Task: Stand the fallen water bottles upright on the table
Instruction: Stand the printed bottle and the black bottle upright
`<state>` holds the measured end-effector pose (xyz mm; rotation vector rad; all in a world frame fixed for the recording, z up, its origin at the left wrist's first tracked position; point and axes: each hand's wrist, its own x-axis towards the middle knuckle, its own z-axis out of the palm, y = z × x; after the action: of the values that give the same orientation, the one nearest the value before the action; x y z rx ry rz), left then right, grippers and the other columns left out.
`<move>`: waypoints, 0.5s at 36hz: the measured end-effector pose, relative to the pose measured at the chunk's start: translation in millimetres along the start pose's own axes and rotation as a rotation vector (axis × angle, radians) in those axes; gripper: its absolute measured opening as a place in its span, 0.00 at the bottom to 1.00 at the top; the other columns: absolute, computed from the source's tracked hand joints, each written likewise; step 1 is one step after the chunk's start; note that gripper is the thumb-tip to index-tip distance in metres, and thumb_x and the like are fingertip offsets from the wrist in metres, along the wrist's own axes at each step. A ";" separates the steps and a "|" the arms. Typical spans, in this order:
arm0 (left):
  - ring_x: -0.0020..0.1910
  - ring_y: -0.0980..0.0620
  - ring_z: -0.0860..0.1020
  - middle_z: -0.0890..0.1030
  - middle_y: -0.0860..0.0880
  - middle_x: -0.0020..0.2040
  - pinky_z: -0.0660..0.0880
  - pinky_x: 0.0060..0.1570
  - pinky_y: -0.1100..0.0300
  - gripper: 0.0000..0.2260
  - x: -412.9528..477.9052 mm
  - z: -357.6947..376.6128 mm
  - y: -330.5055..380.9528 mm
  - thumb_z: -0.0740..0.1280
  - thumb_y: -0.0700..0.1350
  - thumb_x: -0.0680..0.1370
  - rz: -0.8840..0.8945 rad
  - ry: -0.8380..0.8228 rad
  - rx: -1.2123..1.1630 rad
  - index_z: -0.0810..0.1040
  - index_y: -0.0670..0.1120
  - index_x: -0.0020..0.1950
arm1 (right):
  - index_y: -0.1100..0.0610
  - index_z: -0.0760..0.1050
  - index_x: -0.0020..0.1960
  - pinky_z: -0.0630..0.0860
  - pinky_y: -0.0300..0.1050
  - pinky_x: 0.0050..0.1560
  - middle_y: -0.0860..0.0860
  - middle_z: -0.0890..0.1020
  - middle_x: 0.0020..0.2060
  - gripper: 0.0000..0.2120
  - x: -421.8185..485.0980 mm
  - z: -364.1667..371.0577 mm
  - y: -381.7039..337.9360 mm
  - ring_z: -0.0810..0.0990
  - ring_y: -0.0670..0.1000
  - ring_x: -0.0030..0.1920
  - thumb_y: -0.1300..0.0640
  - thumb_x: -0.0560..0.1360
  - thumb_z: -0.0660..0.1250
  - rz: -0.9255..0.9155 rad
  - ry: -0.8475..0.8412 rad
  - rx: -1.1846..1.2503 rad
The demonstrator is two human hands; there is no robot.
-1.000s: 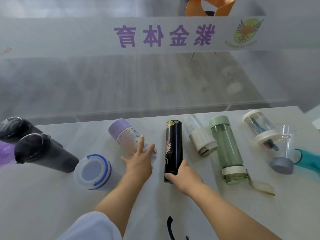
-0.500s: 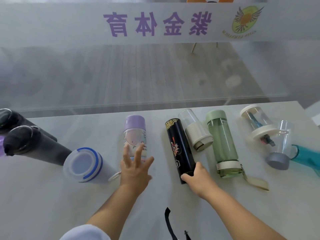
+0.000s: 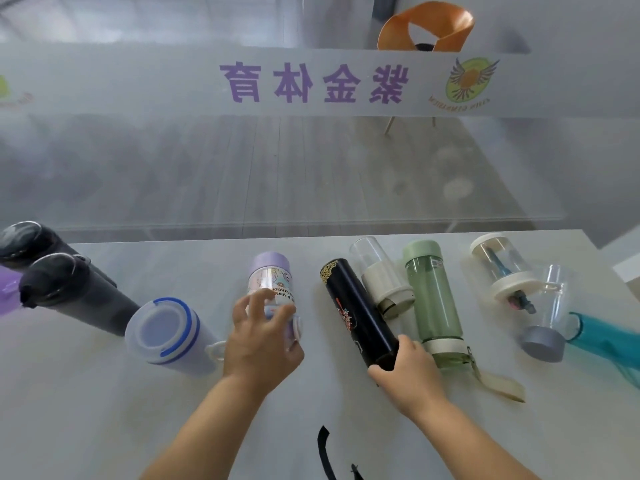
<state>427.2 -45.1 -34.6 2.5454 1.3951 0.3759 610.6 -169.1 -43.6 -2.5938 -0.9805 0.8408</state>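
Three bottles at most looked upright, and that is a judgement: the two dark bottles (image 3: 69, 289) at the left edge of the frame and the white bottle (image 3: 166, 332) beside them showed their caps to the camera; the rest lay flat on the table (image 3: 104, 427). The left hand (image 3: 259, 341) curled over the near end of the purple bottle (image 3: 273, 289) at centre, fingers bent around it but not fully closed; whether it bore weight I cannot tell. The right hand (image 3: 408, 368) was closed on the near end of the black bottle (image 3: 356, 311), which lay slanted toward lower right. Left to do, it seemed: those two, the clear bottle (image 3: 381, 278) touching the black one, the green bottle (image 3: 434, 299), the two clear ones (image 3: 502, 268) at right, and the teal bottle (image 3: 609, 337) cut by the right edge. Open table lay along the lower frame, either side of the arms; the far edge ran close behind the bottles, just before a glass wall (image 3: 311, 168), so little room showed there; a black strap (image 3: 323, 448) lay at bottom centre.
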 end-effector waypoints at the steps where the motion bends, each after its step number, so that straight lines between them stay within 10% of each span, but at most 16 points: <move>1: 0.51 0.34 0.74 0.72 0.46 0.56 0.78 0.31 0.49 0.19 2.3 -7.1 3.1 0.76 0.47 0.57 -0.002 0.014 -0.010 0.79 0.51 0.47 | 0.55 0.69 0.57 0.72 0.46 0.50 0.53 0.75 0.53 0.22 -1.5 -3.7 -0.2 0.73 0.55 0.53 0.47 0.67 0.66 -0.016 0.025 0.004; 18: 0.48 0.47 0.79 0.75 0.48 0.56 0.73 0.41 0.59 0.23 31.5 -74.7 13.1 0.73 0.57 0.67 -0.127 0.035 -0.183 0.76 0.48 0.57 | 0.54 0.69 0.63 0.65 0.44 0.55 0.47 0.72 0.49 0.25 -13.3 -72.0 -35.3 0.64 0.51 0.51 0.53 0.68 0.71 -0.300 0.373 0.168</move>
<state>429.8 -20.5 43.6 2.3024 1.4536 0.5022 626.6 -153.3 34.5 -2.2687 -1.0923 0.3315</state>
